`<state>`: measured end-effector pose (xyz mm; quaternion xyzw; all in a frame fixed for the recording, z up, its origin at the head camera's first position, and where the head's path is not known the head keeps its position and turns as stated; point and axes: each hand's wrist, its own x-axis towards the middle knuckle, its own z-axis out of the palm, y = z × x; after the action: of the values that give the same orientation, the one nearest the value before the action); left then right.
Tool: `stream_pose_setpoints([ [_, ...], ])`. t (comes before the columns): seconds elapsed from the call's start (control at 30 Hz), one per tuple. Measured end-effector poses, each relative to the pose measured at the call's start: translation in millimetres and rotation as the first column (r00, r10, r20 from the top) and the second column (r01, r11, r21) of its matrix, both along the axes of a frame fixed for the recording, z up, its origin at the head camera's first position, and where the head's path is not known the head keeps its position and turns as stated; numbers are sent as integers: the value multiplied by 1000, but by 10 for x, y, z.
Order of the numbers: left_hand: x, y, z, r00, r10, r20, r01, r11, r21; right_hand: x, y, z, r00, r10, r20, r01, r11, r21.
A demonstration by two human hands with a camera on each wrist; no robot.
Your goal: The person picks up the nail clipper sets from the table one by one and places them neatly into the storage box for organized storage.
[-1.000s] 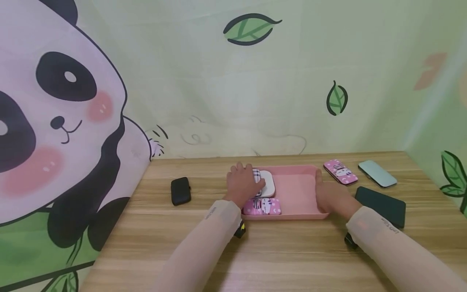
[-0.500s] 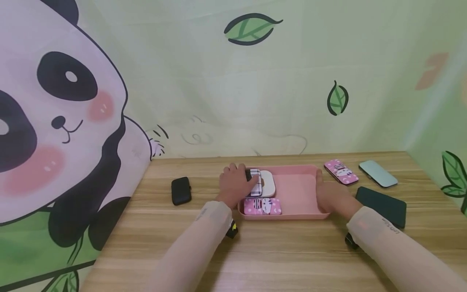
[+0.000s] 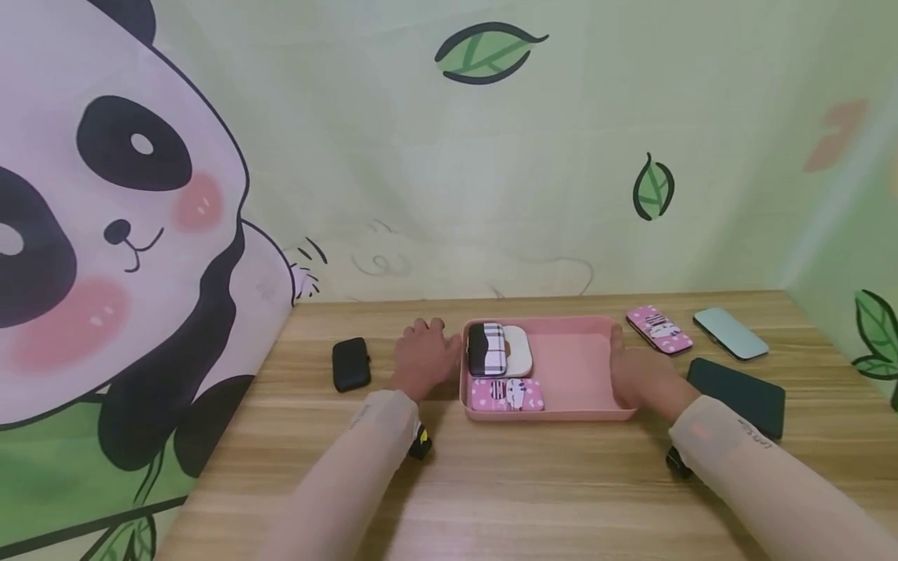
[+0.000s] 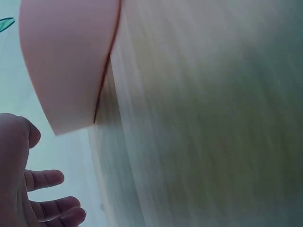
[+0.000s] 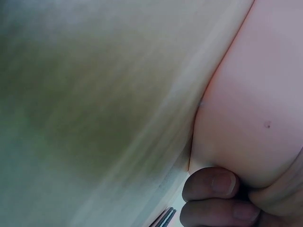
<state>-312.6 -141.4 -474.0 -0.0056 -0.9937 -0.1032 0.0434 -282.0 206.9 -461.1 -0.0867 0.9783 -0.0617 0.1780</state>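
A shallow pink tray [image 3: 578, 415] lies on the table. At its right end my right hand [image 3: 647, 379] grips the wall, its curled fingers [image 5: 208, 183] close against the pink side in the right wrist view. Just beyond the left end is my left hand [image 3: 426, 360], holding nothing; its fingers [image 4: 45, 178] are spread and loosely bent beside the tray's corner. Inside, at the left, lies a black and plaid flat case [image 3: 487, 349], partly covering a white rounded case [image 3: 520, 351]. In front of these sits a pink cartoon-print case [image 3: 507, 395].
A small black case [image 3: 351, 364] lies on the table to the left. Right of the tray are another pink cartoon-print case [image 3: 659, 329], a pale blue-green case [image 3: 731, 333] and a dark green case [image 3: 737, 396], partly behind the right forearm. A printed cloth backdrop [image 3: 393, 195] rises behind.
My left hand has let go of the plaid case and moved left, out of the tray, leaving the case in view. The right hand has stayed at the tray's right end.
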Motion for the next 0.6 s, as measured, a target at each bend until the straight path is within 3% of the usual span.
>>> stream_pose_setpoints([
  [0.5,85,-463,56,998,65,-3,-65,998,2,-5,18,-2,1000,-13,12,14,1000,-27],
  [0.6,101,-551,48,997,72,3,-72,997,-31,2,17,12,1000,-24,19,25,999,-37],
])
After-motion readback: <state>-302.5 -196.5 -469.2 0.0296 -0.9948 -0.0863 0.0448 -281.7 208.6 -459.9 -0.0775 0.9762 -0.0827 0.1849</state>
